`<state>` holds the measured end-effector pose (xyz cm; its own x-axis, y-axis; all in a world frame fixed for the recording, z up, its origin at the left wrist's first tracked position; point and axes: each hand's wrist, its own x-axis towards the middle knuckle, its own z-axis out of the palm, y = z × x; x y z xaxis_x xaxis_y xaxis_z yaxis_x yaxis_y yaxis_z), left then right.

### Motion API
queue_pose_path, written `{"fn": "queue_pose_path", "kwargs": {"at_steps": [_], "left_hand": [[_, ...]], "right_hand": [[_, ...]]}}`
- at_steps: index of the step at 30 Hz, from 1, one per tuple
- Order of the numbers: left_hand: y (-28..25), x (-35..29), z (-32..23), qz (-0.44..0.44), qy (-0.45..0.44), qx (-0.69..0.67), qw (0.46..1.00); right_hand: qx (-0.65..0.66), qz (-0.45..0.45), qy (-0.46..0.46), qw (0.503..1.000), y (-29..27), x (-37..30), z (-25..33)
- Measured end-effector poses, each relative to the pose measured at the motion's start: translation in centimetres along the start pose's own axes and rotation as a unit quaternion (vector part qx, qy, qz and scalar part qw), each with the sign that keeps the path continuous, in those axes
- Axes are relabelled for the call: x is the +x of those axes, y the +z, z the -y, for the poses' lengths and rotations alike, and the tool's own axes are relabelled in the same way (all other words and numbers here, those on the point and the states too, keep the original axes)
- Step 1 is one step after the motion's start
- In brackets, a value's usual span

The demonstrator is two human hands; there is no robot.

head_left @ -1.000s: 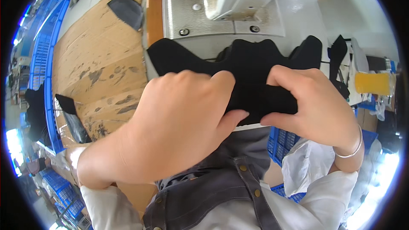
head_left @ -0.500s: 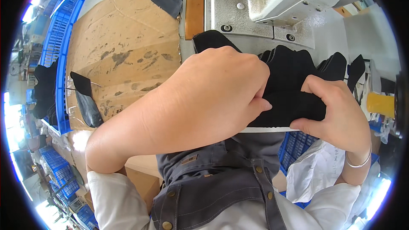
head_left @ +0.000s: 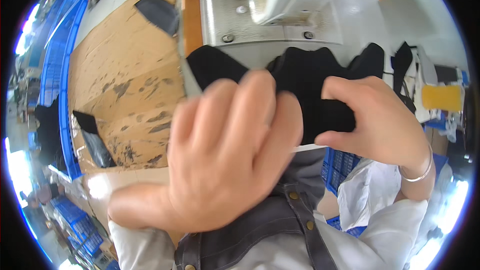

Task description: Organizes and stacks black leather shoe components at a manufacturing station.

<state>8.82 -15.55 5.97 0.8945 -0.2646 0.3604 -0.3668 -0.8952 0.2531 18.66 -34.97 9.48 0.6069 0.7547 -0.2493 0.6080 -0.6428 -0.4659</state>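
Note:
A stack of black cut fabric pieces with wavy edges lies before me at the table's front edge. My right hand holds its right part, thumb and index finger bent around the cloth. My left hand is raised in front of the stack's left side. Motion smears its bent fingers, and their tips are hidden, so I cannot tell whether anything is in them. A pointed black flap of the cloth shows beyond this hand.
A white sewing-type machine on a metal plate stands behind the cloth. At left lies stained cardboard with two dark pieces on it, beside a blue crate. A yellow block sits at far right.
My left hand has come back from the cloth toward me and left, uncovering more of the stack. My right hand stays on the cloth. The whole view has shifted somewhat.

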Motion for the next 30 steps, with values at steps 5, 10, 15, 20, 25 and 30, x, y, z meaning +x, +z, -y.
{"fn": "queue_pose_path", "kwargs": {"at_steps": [5, 10, 15, 20, 25, 30], "left_hand": [[2.9, -2.3, -3.3, 0.065, 0.057, 0.054, 0.995], [4.3, -2.9, -3.1, 0.052, 0.073, 0.100, 0.991], [4.4, -3.2, -3.4, 0.034, 0.056, 0.115, 0.991], [4.4, -3.1, -3.6, 0.042, 0.052, 0.121, 0.990], [4.4, -3.2, -3.4, 0.040, 0.059, 0.137, 0.988], [4.6, -3.0, -3.4, 0.027, 0.066, 0.140, 0.988]], "right_hand": [[0.018, -0.031, -0.035, 0.999, 0.2, -0.4, -1.5], [0.048, 0.060, 0.067, 0.995, -3.0, -1.1, -2.7], [0.135, 0.064, 0.092, 0.985, -2.7, -1.8, -4.1], [0.133, 0.057, 0.084, 0.986, -2.7, -1.7, -4.6], [0.134, 0.046, 0.069, 0.987, -2.4, -1.7, -4.9], [0.131, 0.037, 0.053, 0.989, -2.3, -1.9, -5.2]]}}
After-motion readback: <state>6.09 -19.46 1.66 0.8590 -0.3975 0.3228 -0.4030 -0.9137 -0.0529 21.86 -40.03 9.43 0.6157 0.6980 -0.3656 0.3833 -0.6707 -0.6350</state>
